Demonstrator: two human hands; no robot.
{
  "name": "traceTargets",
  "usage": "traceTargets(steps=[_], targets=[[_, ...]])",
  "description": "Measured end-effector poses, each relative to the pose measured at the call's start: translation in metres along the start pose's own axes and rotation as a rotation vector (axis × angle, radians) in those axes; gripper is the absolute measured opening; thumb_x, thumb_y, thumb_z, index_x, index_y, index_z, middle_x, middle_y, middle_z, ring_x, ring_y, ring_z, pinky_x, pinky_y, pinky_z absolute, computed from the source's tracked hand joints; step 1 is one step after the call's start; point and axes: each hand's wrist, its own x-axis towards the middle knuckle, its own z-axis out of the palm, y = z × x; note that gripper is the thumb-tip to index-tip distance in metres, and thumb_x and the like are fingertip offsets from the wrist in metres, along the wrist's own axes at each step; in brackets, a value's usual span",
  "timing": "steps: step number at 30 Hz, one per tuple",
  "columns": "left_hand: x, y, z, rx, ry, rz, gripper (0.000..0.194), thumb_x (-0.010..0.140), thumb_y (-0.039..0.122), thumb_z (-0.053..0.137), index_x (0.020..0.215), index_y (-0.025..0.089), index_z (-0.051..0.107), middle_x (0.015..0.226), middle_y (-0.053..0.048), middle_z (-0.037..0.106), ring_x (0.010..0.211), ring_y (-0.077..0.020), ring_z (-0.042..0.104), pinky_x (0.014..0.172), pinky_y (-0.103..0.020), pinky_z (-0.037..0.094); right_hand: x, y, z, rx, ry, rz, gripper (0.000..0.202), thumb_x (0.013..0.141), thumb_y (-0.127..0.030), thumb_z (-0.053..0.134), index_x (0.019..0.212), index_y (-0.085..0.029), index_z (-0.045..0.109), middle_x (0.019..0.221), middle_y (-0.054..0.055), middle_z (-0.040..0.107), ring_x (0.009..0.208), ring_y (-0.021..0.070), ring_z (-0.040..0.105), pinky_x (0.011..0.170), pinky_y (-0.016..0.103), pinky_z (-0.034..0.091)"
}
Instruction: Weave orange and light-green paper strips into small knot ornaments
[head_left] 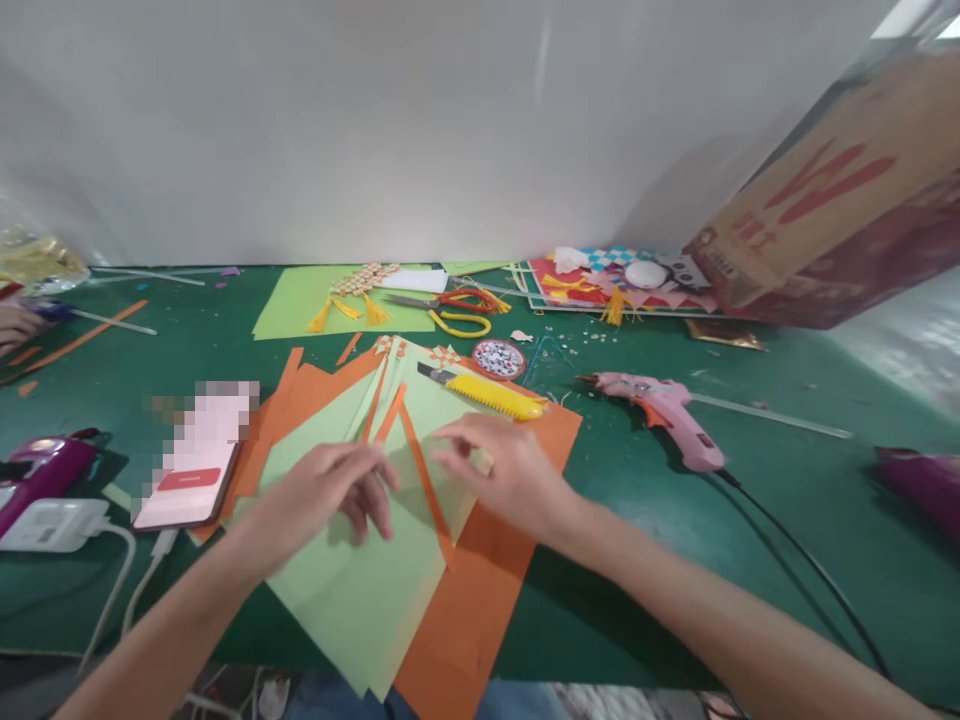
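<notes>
Pale green paper (337, 590) lies over orange paper (465, 620) in front of me. A folded orange strip (425, 475) rests on the green sheet between my hands, its bend pointing away from me. My left hand (341, 490) hovers over the green paper to the left of the strip, fingers apart and holding nothing. On the right, my right hand (499, 465) is curled with thumb and fingertips near each other; whether something small is in it is hidden by blur. A yellow cutter knife (495, 395) lies just beyond it, blade toward the left.
A pink glue gun (664, 405) with cord lies right, near a paper bag (832, 200). Scissors (450, 310) and a bead dish (499, 358) sit beyond the papers. Left are a phone (199, 455), a white charger (56, 525) and another person's hand (19, 325).
</notes>
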Motion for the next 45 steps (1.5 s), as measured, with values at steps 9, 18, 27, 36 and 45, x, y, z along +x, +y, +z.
traceTargets(steps=[9,18,27,36,45], targets=[[-0.029,-0.028,0.013,0.112,-0.124,-0.229,0.047,0.086,0.057,0.036,0.072,0.016,0.055,0.046,-0.002,0.059,0.037,-0.012,0.049,0.04,-0.022,0.039,-0.009,-0.007,0.02,-0.504,-0.168,-0.183,0.028,0.086,-0.021,0.054,0.11,-0.009,0.061,0.094,0.013,0.061,0.088,0.0249,0.053,0.074,0.039,0.051],[0.011,-0.009,0.027,1.168,0.107,0.713,0.022,0.092,0.017,0.039,0.088,0.016,0.061,0.092,-0.008,0.066,0.088,-0.0222,0.062,0.078,-0.036,0.049,-0.003,0.002,0.007,-0.472,-0.162,-0.089,0.006,0.082,-0.012,0.059,0.085,-0.014,0.064,0.086,0.008,0.062,0.084,0.0222,0.056,0.069,0.032,0.052],[0.033,-0.001,0.018,1.152,0.349,0.571,0.016,0.092,0.016,0.042,0.089,0.018,0.057,0.084,-0.005,0.065,0.077,-0.0201,0.062,0.066,-0.031,0.048,0.0,0.01,0.007,-0.404,-0.098,-0.09,0.006,0.081,-0.015,0.06,0.084,-0.014,0.065,0.088,0.007,0.066,0.086,0.0221,0.06,0.07,0.033,0.054],[0.08,0.017,-0.001,1.475,0.071,0.853,0.028,0.08,-0.006,0.039,0.085,0.014,0.058,0.09,-0.008,0.064,0.093,-0.0222,0.056,0.071,-0.031,0.043,0.0,0.008,0.009,-0.492,-0.098,-0.16,0.015,0.085,-0.013,0.053,0.077,-0.015,0.066,0.085,0.008,0.067,0.083,0.0216,0.06,0.069,0.033,0.054],[0.084,0.02,-0.006,1.754,0.093,1.066,0.023,0.082,-0.002,0.044,0.076,0.016,0.057,0.072,-0.005,0.059,0.078,-0.0216,0.054,0.062,-0.032,0.035,0.0,0.011,0.007,-0.474,-0.05,-0.115,0.014,0.085,-0.015,0.055,0.095,-0.015,0.065,0.084,0.007,0.067,0.082,0.021,0.06,0.064,0.033,0.053]])
